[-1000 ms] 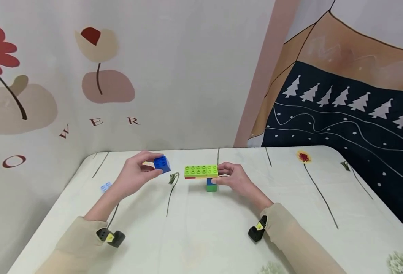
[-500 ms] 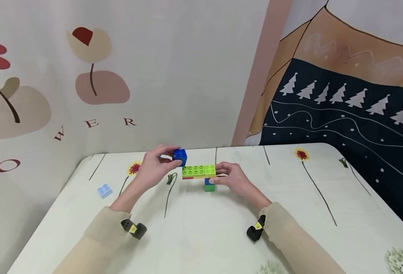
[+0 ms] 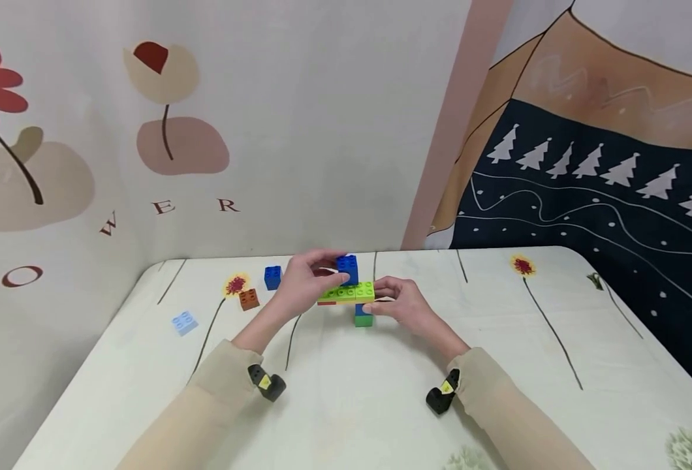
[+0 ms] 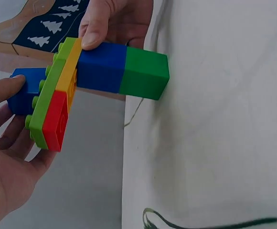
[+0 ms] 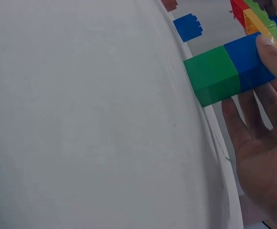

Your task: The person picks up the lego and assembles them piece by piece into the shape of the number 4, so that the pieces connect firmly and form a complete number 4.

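Note:
My left hand (image 3: 301,284) pinches a blue toy building brick (image 3: 347,269) between thumb and fingers. In the left wrist view that brick sits right at the studs of the lime-green layer (image 4: 45,102). Beneath the lime layer are a yellow brick (image 4: 69,71) and a red brick (image 4: 56,121). A column of a second blue brick (image 4: 101,67) and a green brick (image 4: 145,72) supports one end. My right hand (image 3: 401,303) grips this structure at its right end, its thumb on the column's blue brick and fingers behind.
Left of the structure, a loose blue brick (image 3: 272,277), a brown brick (image 3: 249,299) and a light-blue brick (image 3: 185,323) lie on the white flower-printed tablecloth (image 3: 334,405). A printed curtain (image 3: 322,130) rises behind the table's far edge.
My left hand has carried the blue brick rightward onto the lime layer. Its arm has uncovered the brown brick and the loose blue brick. The right hand keeps its hold in place.

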Tool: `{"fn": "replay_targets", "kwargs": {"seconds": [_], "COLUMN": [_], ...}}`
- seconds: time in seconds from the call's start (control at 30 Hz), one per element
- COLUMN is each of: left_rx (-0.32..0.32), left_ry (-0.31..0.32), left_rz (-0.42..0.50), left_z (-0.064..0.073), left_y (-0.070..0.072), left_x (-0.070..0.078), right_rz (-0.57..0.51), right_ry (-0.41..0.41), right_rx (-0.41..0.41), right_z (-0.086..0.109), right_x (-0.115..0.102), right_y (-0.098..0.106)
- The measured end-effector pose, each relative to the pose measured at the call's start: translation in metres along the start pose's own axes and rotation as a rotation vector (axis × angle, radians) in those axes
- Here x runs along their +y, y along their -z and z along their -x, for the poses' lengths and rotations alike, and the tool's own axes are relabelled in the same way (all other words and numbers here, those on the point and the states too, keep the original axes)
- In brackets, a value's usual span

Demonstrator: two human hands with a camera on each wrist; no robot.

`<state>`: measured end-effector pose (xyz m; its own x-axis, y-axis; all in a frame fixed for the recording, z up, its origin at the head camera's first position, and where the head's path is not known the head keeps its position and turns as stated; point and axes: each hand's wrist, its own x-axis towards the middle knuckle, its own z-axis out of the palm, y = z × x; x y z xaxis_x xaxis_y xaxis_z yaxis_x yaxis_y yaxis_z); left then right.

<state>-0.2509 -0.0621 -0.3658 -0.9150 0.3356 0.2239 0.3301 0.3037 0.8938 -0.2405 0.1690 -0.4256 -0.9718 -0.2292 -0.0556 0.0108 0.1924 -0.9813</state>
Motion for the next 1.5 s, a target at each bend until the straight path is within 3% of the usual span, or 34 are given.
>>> {"fn": "replay_targets", "kwargs": {"seconds": [0.33,0.9,1.3,1.5], "left_rx": [-0.028,-0.007,-0.071,-0.094], "left_ry": [-0.014,-0.019,-0.024,-0.020], "left_rz": [0.006,0.043,0.020,0.010], "left_z": [-0.002,0.001,0.000,0.000], "left_y": [-0.012,-0.012,-0.017,-0.017], "left_x": [0.001,0.002,0.008,0.008], "right_rz": [0.017,0.019,-0.017,-0.016], "right_ry": [-0.014,0.010,0.050,0.033], "right_rx": [0.022,0.000,-0.017,-0.008], "right_z": [0.000,-0.002,-0.001,-0.001], "right_x": [0.002,0.000,0.003,0.002], "right_y": [0.000,-0.001,0.002,0.002]}}
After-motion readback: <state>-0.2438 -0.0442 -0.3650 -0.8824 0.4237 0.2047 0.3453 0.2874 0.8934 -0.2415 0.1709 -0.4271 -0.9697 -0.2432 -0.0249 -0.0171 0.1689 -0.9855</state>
